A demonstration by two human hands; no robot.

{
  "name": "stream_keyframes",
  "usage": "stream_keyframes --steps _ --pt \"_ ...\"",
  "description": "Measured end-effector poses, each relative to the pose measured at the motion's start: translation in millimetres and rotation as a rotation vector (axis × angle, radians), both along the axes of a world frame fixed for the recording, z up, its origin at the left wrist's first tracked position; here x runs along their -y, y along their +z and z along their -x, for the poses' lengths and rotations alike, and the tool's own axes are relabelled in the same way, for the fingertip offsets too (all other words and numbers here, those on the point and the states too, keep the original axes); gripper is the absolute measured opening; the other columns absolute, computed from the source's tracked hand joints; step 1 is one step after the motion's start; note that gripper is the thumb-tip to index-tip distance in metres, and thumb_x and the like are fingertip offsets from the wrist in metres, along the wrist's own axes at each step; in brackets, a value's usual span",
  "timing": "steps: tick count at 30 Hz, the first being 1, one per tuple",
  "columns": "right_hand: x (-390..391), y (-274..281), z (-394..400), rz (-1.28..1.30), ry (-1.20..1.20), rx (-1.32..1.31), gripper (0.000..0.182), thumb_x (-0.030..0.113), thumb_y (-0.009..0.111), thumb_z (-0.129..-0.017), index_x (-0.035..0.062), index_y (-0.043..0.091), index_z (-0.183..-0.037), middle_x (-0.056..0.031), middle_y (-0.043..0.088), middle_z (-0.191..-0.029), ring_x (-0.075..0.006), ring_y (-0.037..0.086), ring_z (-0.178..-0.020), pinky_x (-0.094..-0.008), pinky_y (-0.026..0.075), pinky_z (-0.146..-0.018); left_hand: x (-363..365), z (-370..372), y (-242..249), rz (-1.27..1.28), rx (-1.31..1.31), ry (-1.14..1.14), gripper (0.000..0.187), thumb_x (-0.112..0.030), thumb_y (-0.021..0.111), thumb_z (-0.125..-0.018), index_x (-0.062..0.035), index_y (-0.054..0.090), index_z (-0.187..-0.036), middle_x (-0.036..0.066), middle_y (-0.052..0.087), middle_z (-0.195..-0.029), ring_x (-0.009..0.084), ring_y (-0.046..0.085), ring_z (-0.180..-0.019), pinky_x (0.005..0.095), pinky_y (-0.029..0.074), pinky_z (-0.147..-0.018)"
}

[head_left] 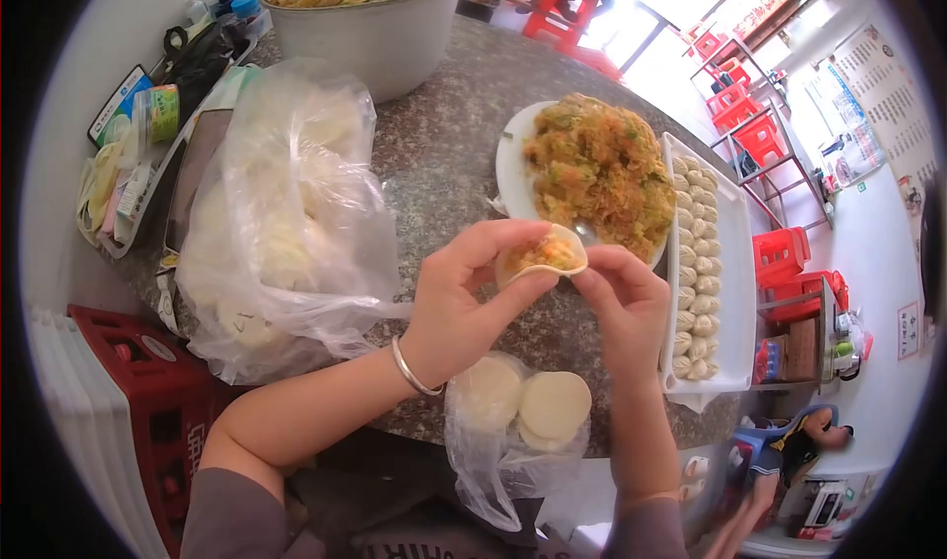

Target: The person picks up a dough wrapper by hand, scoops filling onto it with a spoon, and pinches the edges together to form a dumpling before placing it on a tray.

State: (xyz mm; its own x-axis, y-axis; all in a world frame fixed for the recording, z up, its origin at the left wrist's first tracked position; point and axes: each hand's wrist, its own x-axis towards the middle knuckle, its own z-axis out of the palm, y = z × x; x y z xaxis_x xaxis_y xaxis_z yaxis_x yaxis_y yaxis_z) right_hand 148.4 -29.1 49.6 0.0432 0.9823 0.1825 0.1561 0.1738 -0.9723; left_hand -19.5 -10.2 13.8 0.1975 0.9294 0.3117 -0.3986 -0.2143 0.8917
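Between my two hands is a round dough wrapper (572, 263) with orange and green filling on it, its near edge bent up. My left hand (469, 298), with a bangle at the wrist, grips its left side, thumb in front. The fingertips of my right hand (623, 298) pinch its right edge. Behind them, a white plate (514, 164) carries a mound of filling (602, 169). Below my hands, loose round wrappers (555, 404) lie on a plastic bag (483, 470) at the table's near edge. To the right, a white tray (732, 293) holds rows of pleated dumplings (697, 302).
A large plastic bag of dough wrappers (286, 214) lies left on the speckled table (434, 135). Behind it stands a big pot of filling (360, 41). Red crates (148, 391) are at lower left, red stools (774, 258) at right. A seated person (789, 450) is at lower right.
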Motion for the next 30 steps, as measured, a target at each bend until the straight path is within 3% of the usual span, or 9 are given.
stream_keyframes --steps 2,6,11,13,18,23,27,30 --pt "1 -5 -1 -0.027 -0.010 -0.011 0.014 0.001 0.066 -0.083 -0.0036 0.065 -0.096 -0.0064 0.065 -0.090 -0.0107 0.057 -0.083 -0.0237 0.045 -0.075 1 3 2 -0.095 -0.225 0.059 0.034 -0.001 0.065 -0.084 -0.0031 0.060 -0.117 0.009 0.060 -0.115 0.0146 0.057 -0.105 0.0272 0.049 -0.086" --pt "2 -12 -5 -0.099 -0.021 0.011 0.013 0.001 0.065 -0.085 -0.0047 0.064 -0.097 -0.0053 0.064 -0.089 -0.0091 0.056 -0.081 -0.0210 0.044 -0.072 0 2 1 -0.206 -0.292 0.093 0.027 -0.002 0.067 -0.082 -0.0044 0.066 -0.109 0.011 0.061 -0.112 0.0146 0.060 -0.099 0.0263 0.050 -0.083" --pt "7 -9 -4 -0.023 -0.063 -0.034 0.010 0.004 0.065 -0.086 -0.0044 0.062 -0.091 -0.0016 0.061 -0.086 -0.0064 0.053 -0.077 -0.0197 0.043 -0.068 5 -3 3 -0.199 -0.200 0.085 0.020 -0.002 0.068 -0.081 -0.0048 0.070 -0.101 0.013 0.063 -0.110 0.0172 0.064 -0.092 0.0269 0.052 -0.080" --pt "6 -3 -2 0.037 -0.123 0.083 0.008 0.005 0.063 -0.087 -0.0031 0.062 -0.088 -0.0007 0.060 -0.083 -0.0060 0.052 -0.074 -0.0192 0.042 -0.067 5 -4 -1 -0.203 -0.216 0.133 0.020 -0.002 0.068 -0.081 -0.0050 0.070 -0.101 0.013 0.064 -0.109 0.0182 0.065 -0.094 0.0280 0.053 -0.080" --pt "6 -20 -8 -0.112 -0.040 0.107 0.006 0.002 0.060 -0.087 -0.0034 0.060 -0.087 -0.0039 0.058 -0.086 -0.0098 0.052 -0.079 -0.0214 0.042 -0.073 3 -4 -5 -0.186 -0.121 0.113 0.016 -0.006 0.068 -0.082 -0.0054 0.070 -0.098 0.013 0.066 -0.101 0.0202 0.067 -0.087 0.0288 0.053 -0.077" --pt "7 -14 -5 -0.247 -0.033 0.369 0.010 0.005 0.059 -0.089 -0.0047 0.059 -0.090 -0.0073 0.057 -0.089 -0.0148 0.052 -0.086 -0.0256 0.041 -0.080 1 -3 -6 -0.189 -0.099 0.191 0.015 -0.009 0.068 -0.082 -0.0043 0.070 -0.096 0.013 0.065 -0.100 0.0229 0.067 -0.084 0.0291 0.053 -0.075" --pt "7 -18 -14 -0.139 -0.101 0.294 0.014 0.010 0.057 -0.091 -0.0038 0.057 -0.088 -0.0069 0.056 -0.089 -0.0140 0.051 -0.084 -0.0254 0.041 -0.078 3 -6 -7 -0.213 -0.089 0.157 0.014 -0.009 0.068 -0.082 -0.0015 0.069 -0.094 0.011 0.065 -0.099 0.0215 0.066 -0.086 0.0285 0.052 -0.075" --pt "2 -13 -25 -0.053 0.006 0.233 0.017 0.013 0.057 -0.092 -0.0025 0.056 -0.085 -0.0057 0.055 -0.086 -0.0118 0.050 -0.081 -0.0241 0.040 -0.075 4 -6 -6 -0.197 -0.016 0.043 0.015 -0.009 0.068 -0.082 -0.0002 0.068 -0.093 0.010 0.065 -0.097 0.0203 0.066 -0.086 0.0277 0.052 -0.075"
